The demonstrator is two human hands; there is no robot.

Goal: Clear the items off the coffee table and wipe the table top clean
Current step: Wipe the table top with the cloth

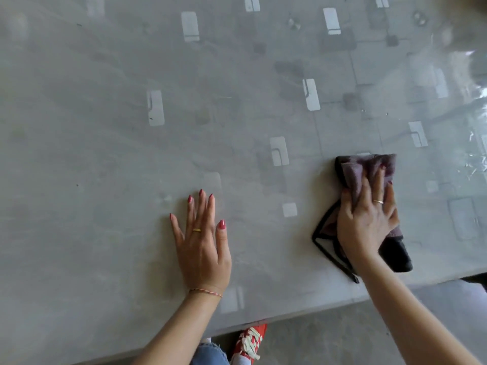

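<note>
A glossy grey coffee table top (105, 127) fills most of the head view and mirrors ceiling lights. My right hand (369, 214) presses down on a crumpled purple-grey cloth with black edging (369, 167) near the table's front right edge, fingers spread over it and gripping its folds. The cloth sticks out beyond my fingertips and behind my wrist. My left hand (203, 238) lies flat on the bare table top near the front edge, palm down, fingers straight and slightly apart, holding nothing.
The table's front edge (290, 312) runs diagonally across the lower part of the view, with grey floor (342, 343) below it. A red and white shoe (250, 341) and a jeans leg (208, 354) stand just under the edge.
</note>
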